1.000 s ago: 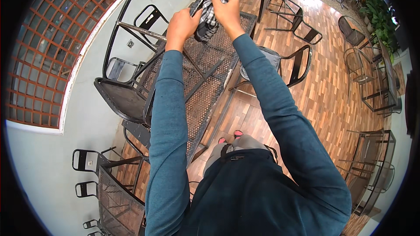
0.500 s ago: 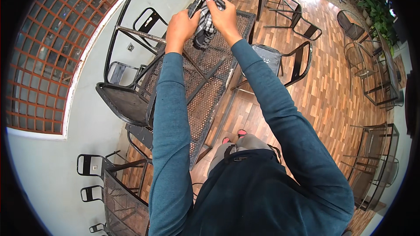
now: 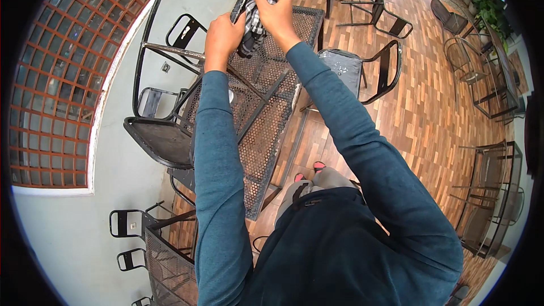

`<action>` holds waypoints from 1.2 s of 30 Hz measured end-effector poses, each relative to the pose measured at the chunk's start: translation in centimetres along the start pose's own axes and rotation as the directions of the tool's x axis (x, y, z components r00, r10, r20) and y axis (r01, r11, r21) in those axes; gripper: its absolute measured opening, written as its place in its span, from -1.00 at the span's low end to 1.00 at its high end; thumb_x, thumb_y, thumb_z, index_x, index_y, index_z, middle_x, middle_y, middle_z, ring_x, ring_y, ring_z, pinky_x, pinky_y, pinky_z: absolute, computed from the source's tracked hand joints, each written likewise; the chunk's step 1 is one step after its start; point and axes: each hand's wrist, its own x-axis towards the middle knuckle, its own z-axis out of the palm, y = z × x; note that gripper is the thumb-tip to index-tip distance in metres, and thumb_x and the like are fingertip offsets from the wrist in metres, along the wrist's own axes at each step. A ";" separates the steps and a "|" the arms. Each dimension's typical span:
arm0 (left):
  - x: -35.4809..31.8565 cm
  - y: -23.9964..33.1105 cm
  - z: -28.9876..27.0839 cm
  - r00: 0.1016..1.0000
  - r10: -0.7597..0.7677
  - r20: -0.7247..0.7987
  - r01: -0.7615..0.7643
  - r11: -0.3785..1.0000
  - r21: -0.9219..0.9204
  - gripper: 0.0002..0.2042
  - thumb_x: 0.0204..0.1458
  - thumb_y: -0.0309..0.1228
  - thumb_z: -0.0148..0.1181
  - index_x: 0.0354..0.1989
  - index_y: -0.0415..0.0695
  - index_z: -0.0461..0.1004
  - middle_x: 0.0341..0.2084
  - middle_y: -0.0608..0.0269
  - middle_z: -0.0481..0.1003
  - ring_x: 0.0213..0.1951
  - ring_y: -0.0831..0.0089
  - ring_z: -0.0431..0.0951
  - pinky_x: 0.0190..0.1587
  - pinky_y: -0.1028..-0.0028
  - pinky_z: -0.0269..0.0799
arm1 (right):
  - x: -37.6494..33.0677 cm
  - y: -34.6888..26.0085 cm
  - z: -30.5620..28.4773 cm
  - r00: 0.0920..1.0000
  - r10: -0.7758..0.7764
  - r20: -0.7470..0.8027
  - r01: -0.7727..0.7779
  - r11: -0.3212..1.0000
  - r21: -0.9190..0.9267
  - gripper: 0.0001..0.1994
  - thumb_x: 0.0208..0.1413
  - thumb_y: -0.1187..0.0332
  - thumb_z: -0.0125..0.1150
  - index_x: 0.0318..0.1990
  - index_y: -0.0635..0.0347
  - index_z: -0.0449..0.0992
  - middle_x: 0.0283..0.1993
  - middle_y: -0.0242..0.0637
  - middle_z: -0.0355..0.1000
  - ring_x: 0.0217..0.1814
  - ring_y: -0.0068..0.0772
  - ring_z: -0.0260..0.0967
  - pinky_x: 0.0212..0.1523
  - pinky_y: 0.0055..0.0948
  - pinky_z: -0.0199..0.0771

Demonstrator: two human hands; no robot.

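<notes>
A black-and-white checkered cloth (image 3: pixel 256 31) is bunched between my hands, its lower end hanging loose over the table. My right hand (image 3: pixel 276 18) is closed on the cloth, with the thumb pressed across its top. Closed beside it, my left hand (image 3: pixel 222 41) grips a dark metal chair leg (image 3: pixel 242 4), which sticks up past the fingers. The fingertips of the left hand are hidden. The chair lies upturned on a black perforated metal table (image 3: pixel 258 164), its dark seat (image 3: pixel 161 143) at the table's left side.
A black chair (image 3: pixel 344 69) stands just right of the table. To the left are a wall (image 3: pixel 133 187) and an orange window grille (image 3: pixel 54 107). More chairs and a mesh table (image 3: pixel 170 266) stand lower left; other furniture (image 3: pixel 487 204) lines the right side.
Both hands, with the cloth, have shifted slightly left and up in the picture. The right thumb has moved along the cloth. Both grips stay closed.
</notes>
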 end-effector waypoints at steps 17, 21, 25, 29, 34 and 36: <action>0.4 -0.9 -0.2 1.000 0.022 -0.012 -0.021 0.999 0.031 -0.58 0.17 -0.13 0.16 -0.20 -0.34 0.63 -0.30 -0.35 0.58 -0.15 -0.26 0.60 -0.02 0.00 0.51 | -0.5 -2.6 0.4 0.988 0.107 0.107 -0.091 0.985 -0.149 -0.58 0.15 0.12 0.34 0.04 0.24 0.62 -0.12 -0.03 0.65 -0.04 -0.08 0.63 -0.03 -0.24 0.57; 0.2 0.1 0.0 1.000 0.010 0.012 -0.010 1.000 0.016 -0.60 0.17 -0.15 0.16 -0.19 -0.33 0.63 -0.29 -0.35 0.58 -0.15 -0.25 0.60 -0.01 0.00 0.51 | 0.7 -1.8 -0.2 0.993 0.049 0.107 -0.037 0.993 -0.116 -0.59 0.15 0.10 0.33 0.02 0.21 0.63 -0.10 -0.03 0.65 -0.02 -0.07 0.63 -0.02 -0.22 0.57; 0.1 -0.8 0.0 1.000 0.030 -0.008 -0.030 1.000 0.007 -0.59 0.19 -0.14 0.14 -0.17 -0.34 0.62 -0.34 -0.36 0.58 -0.16 -0.25 0.61 -0.07 0.01 0.51 | -0.6 -2.0 0.5 0.998 0.028 0.056 -0.018 0.986 -0.164 -0.66 0.20 0.23 0.35 -0.02 0.33 0.61 -0.18 -0.22 0.65 -0.13 -0.48 0.57 -0.08 -0.39 0.55; 0.3 -0.8 -0.3 0.999 0.047 -0.018 -0.047 0.999 0.015 -0.59 0.19 -0.13 0.15 -0.16 -0.32 0.62 -0.33 -0.34 0.58 -0.16 -0.24 0.61 -0.07 0.02 0.51 | -0.2 -1.1 0.2 0.995 0.000 0.102 0.011 0.994 -0.106 -0.68 0.21 0.21 0.35 -0.06 0.30 0.60 -0.18 -0.23 0.65 -0.13 -0.50 0.56 -0.08 -0.38 0.54; 0.3 -1.3 0.4 0.998 0.057 -0.042 -0.056 0.998 0.031 -0.59 0.17 -0.10 0.16 -0.17 -0.28 0.62 -0.31 -0.32 0.58 -0.15 -0.26 0.60 -0.06 0.01 0.51 | -0.8 -0.7 0.1 0.993 -0.081 0.088 0.092 0.988 -0.123 -0.69 0.24 0.21 0.33 -0.04 0.28 0.61 -0.15 -0.25 0.65 -0.14 -0.48 0.56 -0.09 -0.38 0.54; 0.2 -1.4 0.4 0.998 0.051 -0.038 -0.051 0.999 0.008 -0.57 0.16 -0.09 0.17 -0.19 -0.29 0.63 -0.32 -0.33 0.58 -0.15 -0.26 0.60 -0.07 0.02 0.52 | -1.2 -0.9 -0.4 0.987 -0.065 0.146 0.087 0.984 -0.154 -0.69 0.25 0.21 0.32 -0.02 0.27 0.61 -0.17 -0.25 0.65 -0.13 -0.46 0.58 -0.10 -0.37 0.54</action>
